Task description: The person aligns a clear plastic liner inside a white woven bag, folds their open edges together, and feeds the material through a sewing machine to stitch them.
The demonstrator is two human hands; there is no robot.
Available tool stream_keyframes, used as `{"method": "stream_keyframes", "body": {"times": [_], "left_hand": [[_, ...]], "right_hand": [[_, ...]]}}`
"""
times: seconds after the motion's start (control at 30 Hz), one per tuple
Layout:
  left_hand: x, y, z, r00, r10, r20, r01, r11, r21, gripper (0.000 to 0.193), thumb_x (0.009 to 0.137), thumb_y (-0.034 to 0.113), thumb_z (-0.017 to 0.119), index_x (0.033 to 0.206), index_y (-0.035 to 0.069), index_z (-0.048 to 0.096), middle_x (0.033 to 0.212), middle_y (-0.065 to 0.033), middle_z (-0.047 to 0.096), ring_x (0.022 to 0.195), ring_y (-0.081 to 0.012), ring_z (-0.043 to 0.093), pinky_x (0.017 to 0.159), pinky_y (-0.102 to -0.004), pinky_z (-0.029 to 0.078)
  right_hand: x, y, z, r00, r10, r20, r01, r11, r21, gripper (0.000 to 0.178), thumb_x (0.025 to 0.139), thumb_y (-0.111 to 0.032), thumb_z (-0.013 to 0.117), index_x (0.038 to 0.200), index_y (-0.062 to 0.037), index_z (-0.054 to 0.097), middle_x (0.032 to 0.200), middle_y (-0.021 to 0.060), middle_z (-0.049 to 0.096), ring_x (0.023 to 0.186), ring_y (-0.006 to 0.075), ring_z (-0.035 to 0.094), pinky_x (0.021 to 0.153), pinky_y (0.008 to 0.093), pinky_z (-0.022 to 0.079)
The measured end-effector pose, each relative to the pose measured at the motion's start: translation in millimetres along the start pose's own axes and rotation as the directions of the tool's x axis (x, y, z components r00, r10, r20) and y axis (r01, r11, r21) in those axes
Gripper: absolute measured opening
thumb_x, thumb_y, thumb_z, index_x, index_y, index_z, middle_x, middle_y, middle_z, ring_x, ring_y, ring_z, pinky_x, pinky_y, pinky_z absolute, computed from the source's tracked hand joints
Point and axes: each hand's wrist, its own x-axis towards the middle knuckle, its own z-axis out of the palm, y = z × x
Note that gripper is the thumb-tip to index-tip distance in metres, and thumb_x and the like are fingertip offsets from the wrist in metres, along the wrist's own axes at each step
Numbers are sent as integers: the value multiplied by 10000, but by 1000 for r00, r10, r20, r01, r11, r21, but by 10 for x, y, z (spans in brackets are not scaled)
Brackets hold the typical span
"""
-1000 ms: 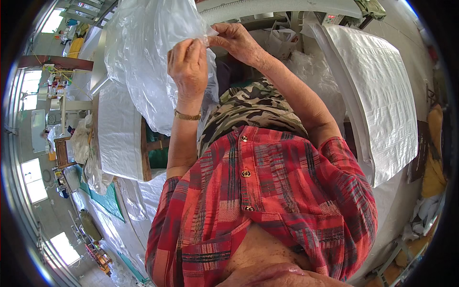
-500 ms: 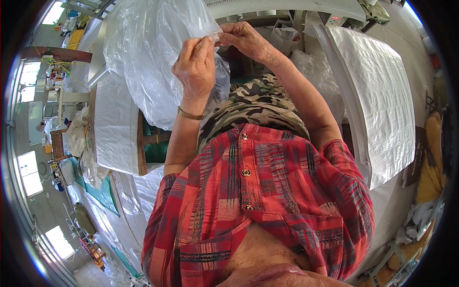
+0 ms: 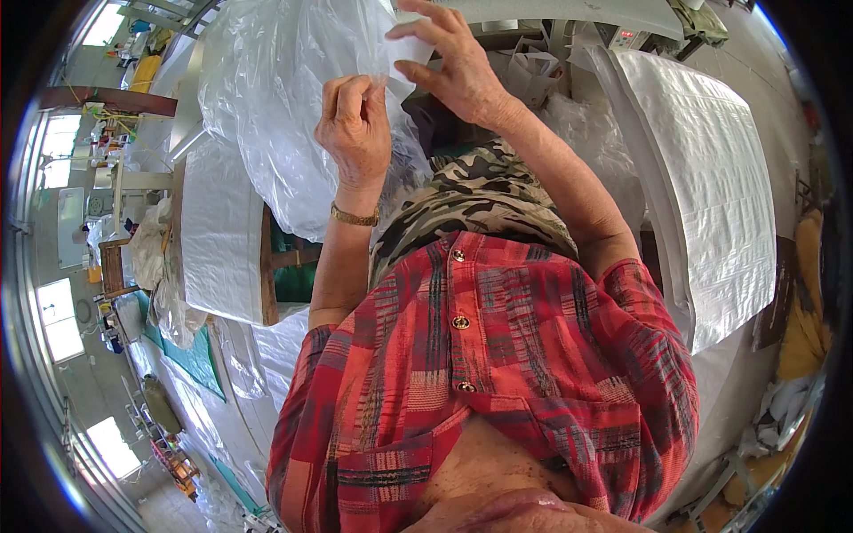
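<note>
The left hand (image 3: 354,133) is pinching the clear plastic (image 3: 271,115) towards eleven o'clock; the right hand (image 3: 458,75) is hovering open at twelve. That lone pinch could be slipping on slick film. White sheeting (image 3: 222,240) is lying at nine, a white stack (image 3: 720,195) drooping between two and three, windows (image 3: 58,315) glowing beyond nine.

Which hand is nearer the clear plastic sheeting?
Left. The left hand pinches the edge of the clear plastic sheeting; the right hand is by its right edge, fingers spread, not gripping it.
</note>
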Motion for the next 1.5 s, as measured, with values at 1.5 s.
{"method": "stream_keyframes", "body": {"times": [1.5], "left_hand": [[-14,-316,34,823,-547,155,567,811,-145,277,780,75,769,1025,-19,682,726,-20,622,599,-97,550,568,-263,460]], "right_hand": [[-60,346,120,847,487,214,-511,857,70,255,887,-199,675,980,38,683,780,173,668,694,244,616,703,365,500]]}}
